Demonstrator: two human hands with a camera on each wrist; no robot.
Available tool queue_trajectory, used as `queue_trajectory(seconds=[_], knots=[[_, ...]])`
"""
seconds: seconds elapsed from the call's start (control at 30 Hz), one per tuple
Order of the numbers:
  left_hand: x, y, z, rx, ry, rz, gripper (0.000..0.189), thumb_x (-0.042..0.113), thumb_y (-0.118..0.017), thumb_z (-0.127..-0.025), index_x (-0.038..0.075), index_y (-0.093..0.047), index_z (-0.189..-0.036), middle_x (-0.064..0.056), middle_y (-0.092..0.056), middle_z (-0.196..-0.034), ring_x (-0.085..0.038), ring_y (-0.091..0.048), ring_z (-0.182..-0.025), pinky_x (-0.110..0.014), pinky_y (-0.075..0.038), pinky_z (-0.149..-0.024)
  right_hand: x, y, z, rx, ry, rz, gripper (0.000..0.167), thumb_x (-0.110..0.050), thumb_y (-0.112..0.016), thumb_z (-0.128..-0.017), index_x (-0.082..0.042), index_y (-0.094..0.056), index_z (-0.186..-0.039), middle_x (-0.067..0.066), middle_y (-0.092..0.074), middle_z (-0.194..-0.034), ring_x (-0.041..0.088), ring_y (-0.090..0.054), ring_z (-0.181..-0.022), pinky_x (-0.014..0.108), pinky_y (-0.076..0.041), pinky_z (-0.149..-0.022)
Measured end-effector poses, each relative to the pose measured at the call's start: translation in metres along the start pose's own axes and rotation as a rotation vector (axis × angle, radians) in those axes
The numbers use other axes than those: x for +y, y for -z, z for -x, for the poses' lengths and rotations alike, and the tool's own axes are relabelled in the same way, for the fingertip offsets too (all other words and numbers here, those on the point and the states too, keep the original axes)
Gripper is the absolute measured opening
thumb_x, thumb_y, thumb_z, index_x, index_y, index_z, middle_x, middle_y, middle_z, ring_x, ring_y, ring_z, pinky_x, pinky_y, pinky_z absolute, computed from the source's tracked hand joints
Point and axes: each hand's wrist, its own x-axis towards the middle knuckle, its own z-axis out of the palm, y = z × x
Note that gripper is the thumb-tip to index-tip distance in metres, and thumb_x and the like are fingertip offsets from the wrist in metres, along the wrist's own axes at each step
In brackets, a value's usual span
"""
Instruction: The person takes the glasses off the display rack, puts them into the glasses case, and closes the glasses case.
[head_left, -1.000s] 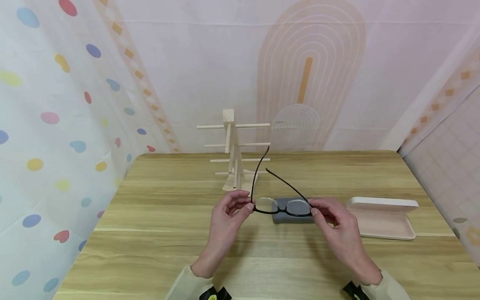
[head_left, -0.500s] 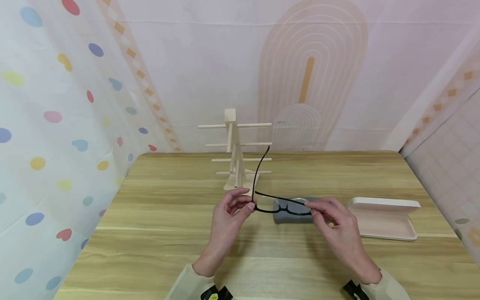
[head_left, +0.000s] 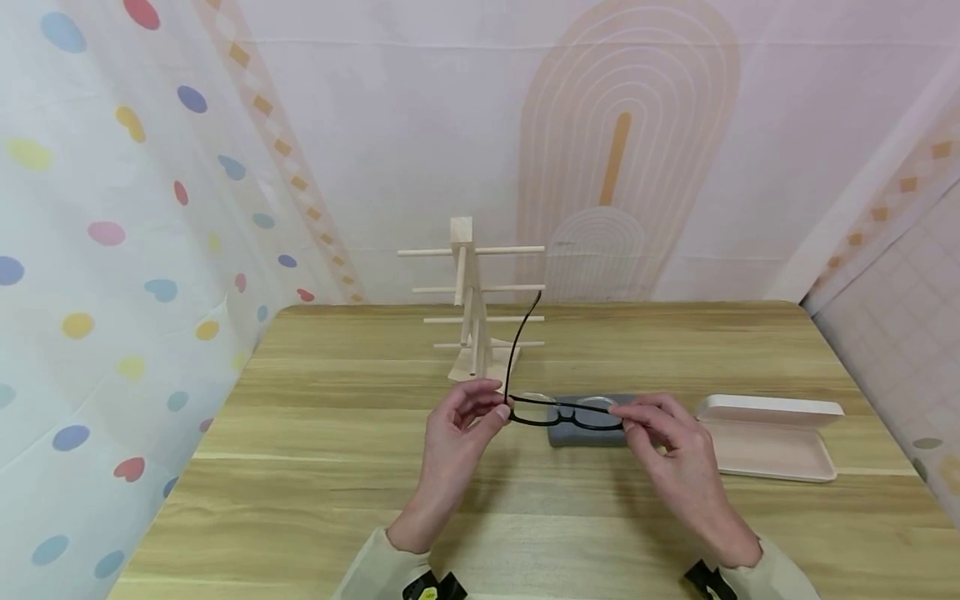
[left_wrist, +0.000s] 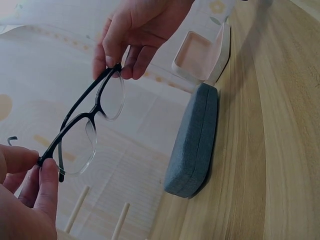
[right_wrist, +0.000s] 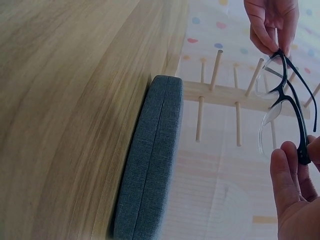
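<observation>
A pair of black-framed eyeglasses (head_left: 567,416) is held up between both hands, above the table. My left hand (head_left: 459,433) pinches the left corner of the frame near the hinge; that temple stands out, unfolded. My right hand (head_left: 678,454) pinches the right corner, and the right temple lies folded in across the lenses. In the left wrist view the glasses (left_wrist: 92,114) have clear lower rims. Behind and below them a grey-blue fabric glasses case (right_wrist: 150,160) lies closed on the table, partly hidden in the head view.
A pale wooden rack (head_left: 471,292) with several side pegs stands behind the left hand. To the right, an open white glasses case (head_left: 776,446) with a pink lining lies on the wooden table (head_left: 300,467). Patterned curtains (head_left: 390,125) hang behind the table.
The right temple has swung inward, from standing out to lying folded across the lenses. The left temple stays unfolded, and both hands keep nearly the same place.
</observation>
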Motion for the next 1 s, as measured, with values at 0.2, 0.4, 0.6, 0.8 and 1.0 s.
queue_trajectory(seconds=[0.2,0.4,0.6,0.8,1.0], knots=[[-0.0007,-0.0002,0.0009,0.008,-0.026,0.004,0.025,-0.007,-0.072,-0.091,-0.004,-0.071,-0.116,-0.031,-0.068,-0.111,-0.018,-0.070,-0.094,-0.029,-0.061,-0.084,0.0012,0.0015,0.0004,-0.037,-0.037,0.011,0.033,0.020,-0.063,-0.087,-0.003,-0.079,-0.103,0.005,-0.068,-0.105,0.001,-0.065,-0.093,0.014,-0.057,-0.072],[-0.0004,-0.0001,-0.0010,0.020,-0.037,-0.026,0.024,-0.005,-0.073,-0.091,-0.004,-0.074,-0.115,-0.024,-0.072,-0.109,-0.018,-0.071,-0.095,-0.028,-0.061,-0.083,0.0009,0.0011,0.0001,-0.040,-0.037,0.016,0.031,0.020,-0.062,-0.088,-0.002,-0.079,-0.103,0.005,-0.068,-0.104,0.001,-0.066,-0.092,0.014,-0.057,-0.072],[0.0003,0.0004,-0.0020,0.032,-0.037,-0.052,0.022,-0.005,-0.074,-0.090,-0.002,-0.076,-0.112,-0.019,-0.074,-0.106,-0.016,-0.072,-0.094,-0.027,-0.060,-0.082,-0.0001,0.0005,-0.0008,-0.049,-0.041,0.017,0.031,0.019,-0.062,-0.089,-0.002,-0.079,-0.104,0.004,-0.067,-0.105,0.001,-0.066,-0.092,0.015,-0.057,-0.072],[0.0005,0.0008,-0.0019,0.014,-0.043,-0.083,0.020,-0.004,-0.073,-0.090,-0.003,-0.078,-0.110,-0.016,-0.075,-0.107,-0.015,-0.072,-0.094,-0.025,-0.060,-0.082,-0.0009,0.0002,-0.0014,-0.032,-0.026,0.016,0.033,0.019,-0.062,-0.088,-0.004,-0.080,-0.104,0.005,-0.068,-0.103,0.002,-0.066,-0.090,0.015,-0.057,-0.071],[-0.0001,0.0017,-0.0013,-0.005,-0.057,-0.126,0.019,-0.005,-0.073,-0.089,0.000,-0.080,-0.106,-0.013,-0.075,-0.106,-0.014,-0.073,-0.091,-0.026,-0.061,-0.079,-0.0022,0.0007,-0.0015,-0.024,-0.039,0.018,0.033,0.018,-0.062,-0.089,-0.005,-0.080,-0.104,0.005,-0.068,-0.104,0.004,-0.066,-0.089,0.014,-0.057,-0.071]])
